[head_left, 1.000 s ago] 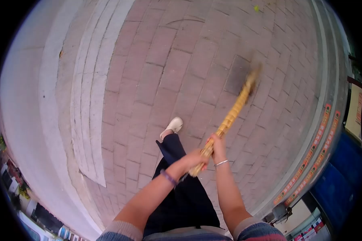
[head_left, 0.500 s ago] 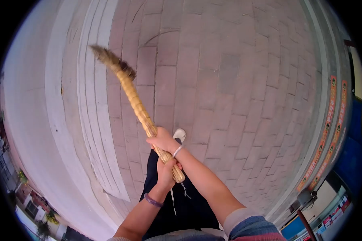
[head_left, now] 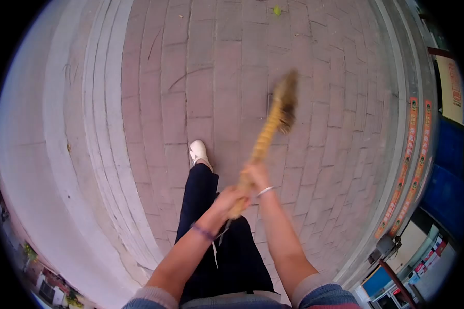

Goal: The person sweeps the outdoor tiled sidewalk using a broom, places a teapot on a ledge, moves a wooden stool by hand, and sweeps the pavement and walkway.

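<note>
A straw broom [head_left: 264, 141] slants up and to the right over the brick pavement, its bound yellow handle ending in a dark brush head [head_left: 287, 100] that is blurred by motion. Low on the handle, near its butt end, my left hand [head_left: 231, 200] is closed around it. My right hand [head_left: 257, 176] grips the same handle just above the left one. A cord dangles from the end of the handle. I cannot tell whether the bristles touch the ground.
Brick paving [head_left: 232, 82] spreads ahead, with a small green leaf [head_left: 277, 10] at the top. Pale stone steps [head_left: 105, 129] run along the left. On the right are ledges with orange strips [head_left: 410, 139]. My white shoe [head_left: 198, 151] is planted ahead on the left.
The broom has swung from the left side over to the right, both hands moving with it and still gripping. One foot has stepped forward on the left.
</note>
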The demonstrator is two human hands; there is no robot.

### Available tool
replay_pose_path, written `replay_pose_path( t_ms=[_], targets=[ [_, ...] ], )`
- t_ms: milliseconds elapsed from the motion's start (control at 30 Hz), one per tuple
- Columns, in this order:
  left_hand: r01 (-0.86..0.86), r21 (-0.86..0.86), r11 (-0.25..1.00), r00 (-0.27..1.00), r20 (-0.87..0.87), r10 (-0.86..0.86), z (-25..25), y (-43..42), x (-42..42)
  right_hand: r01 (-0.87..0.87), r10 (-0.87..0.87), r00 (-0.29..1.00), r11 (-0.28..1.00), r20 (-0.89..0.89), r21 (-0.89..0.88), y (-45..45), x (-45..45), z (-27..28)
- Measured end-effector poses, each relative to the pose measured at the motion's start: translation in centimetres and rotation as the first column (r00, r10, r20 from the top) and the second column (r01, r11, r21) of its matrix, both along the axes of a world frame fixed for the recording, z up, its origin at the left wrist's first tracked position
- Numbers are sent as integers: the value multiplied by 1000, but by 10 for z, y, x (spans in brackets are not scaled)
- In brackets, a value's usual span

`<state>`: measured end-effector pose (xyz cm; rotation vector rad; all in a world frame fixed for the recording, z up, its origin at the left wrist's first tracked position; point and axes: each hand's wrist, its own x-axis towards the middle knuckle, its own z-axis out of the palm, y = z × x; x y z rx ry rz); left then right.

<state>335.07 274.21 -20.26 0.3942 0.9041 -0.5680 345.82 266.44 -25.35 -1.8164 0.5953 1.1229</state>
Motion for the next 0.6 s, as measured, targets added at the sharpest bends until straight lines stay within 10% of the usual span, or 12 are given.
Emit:
replay_pose_path(
  t_ms=[100,267,400,600],
  targets=[
    [-219,266,939,943,-190,273,35,30,-39,-276,308,945,930,-106,243,83,-43,-1],
    [-535,443,719,789,-42,613,79,47,17,-528,629,777,676,-29,513,162,-11,48],
    [-338,378,862,928,-21,373,86,40,31,-153,186,982,895,-39,418,124,21,74],
    [255,-3,967,953,168,-251,53,15,170,429,-430,903,902,13,43,-3,142,61]
  ],
)
